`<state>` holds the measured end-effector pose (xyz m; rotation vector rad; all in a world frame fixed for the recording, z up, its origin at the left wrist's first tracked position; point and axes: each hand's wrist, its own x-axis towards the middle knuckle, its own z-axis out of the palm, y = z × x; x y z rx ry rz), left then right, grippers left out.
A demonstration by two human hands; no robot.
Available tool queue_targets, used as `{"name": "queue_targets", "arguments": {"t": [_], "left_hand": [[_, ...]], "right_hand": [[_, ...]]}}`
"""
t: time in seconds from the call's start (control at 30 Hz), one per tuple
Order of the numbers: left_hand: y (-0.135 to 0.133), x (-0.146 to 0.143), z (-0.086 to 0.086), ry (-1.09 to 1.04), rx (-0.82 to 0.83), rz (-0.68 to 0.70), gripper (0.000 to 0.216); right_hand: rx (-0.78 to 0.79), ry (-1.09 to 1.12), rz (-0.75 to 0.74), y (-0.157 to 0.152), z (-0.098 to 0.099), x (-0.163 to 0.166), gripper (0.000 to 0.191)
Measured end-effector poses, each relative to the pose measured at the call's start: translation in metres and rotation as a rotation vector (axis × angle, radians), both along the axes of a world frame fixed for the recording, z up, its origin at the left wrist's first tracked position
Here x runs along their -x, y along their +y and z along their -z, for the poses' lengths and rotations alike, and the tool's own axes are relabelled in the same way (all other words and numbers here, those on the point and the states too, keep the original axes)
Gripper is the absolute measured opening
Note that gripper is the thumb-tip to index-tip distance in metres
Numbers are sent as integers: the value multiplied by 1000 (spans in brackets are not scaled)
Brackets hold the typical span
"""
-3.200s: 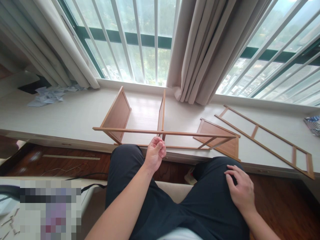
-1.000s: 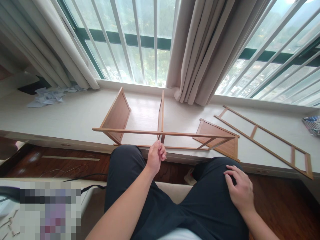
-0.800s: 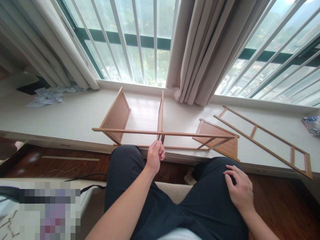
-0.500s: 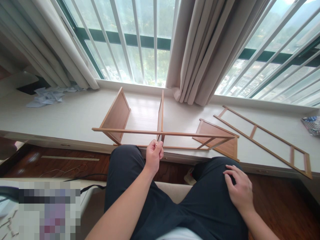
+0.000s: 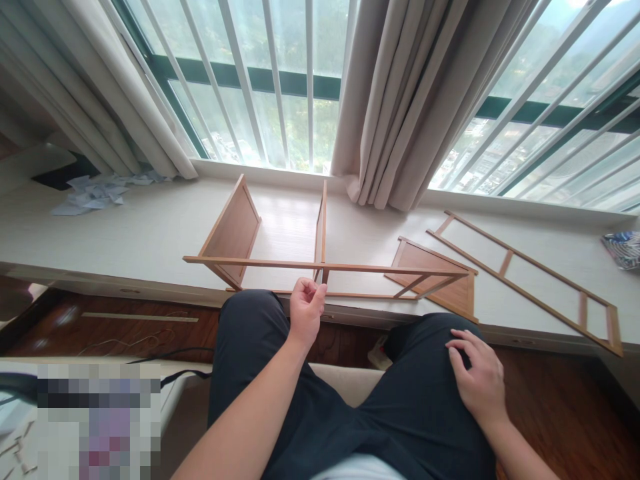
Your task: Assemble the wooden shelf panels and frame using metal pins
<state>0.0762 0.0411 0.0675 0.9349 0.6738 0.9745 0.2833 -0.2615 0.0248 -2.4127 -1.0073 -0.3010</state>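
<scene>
My left hand (image 5: 306, 310) is closed in a pinch on a thin metal tool (image 5: 319, 274); its exact kind is too small to make out. The tool points up at the front rail of a brown wooden frame (image 5: 270, 265), where the upright middle panel (image 5: 321, 227) meets it. This frame rests on the white window ledge and has another panel (image 5: 233, 230) standing at its left end. My right hand (image 5: 480, 377) lies on my right thigh with its fingers apart, holding nothing.
Right of the frame, a loose wooden panel (image 5: 440, 277) and a ladder-like wooden frame (image 5: 530, 280) lie on the white ledge (image 5: 145, 233). White papers (image 5: 95, 192) lie at the left. Several small metal fasteners (image 5: 20, 443) rest on a pale surface at lower left. A curtain (image 5: 410, 100) hangs behind.
My left hand's fingers have shifted slightly around the tool, with the thumb and fingertips turned a little. The wooden frame and my right hand have stayed in place.
</scene>
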Motion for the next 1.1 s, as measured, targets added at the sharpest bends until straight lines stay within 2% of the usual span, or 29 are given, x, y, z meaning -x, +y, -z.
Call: {"name": "queue_targets", "arguments": {"t": [1.1], "left_hand": [[-2, 2, 0, 11, -62, 15, 34]], "right_hand": [[-6, -19, -16, -2, 3, -1, 34]]}}
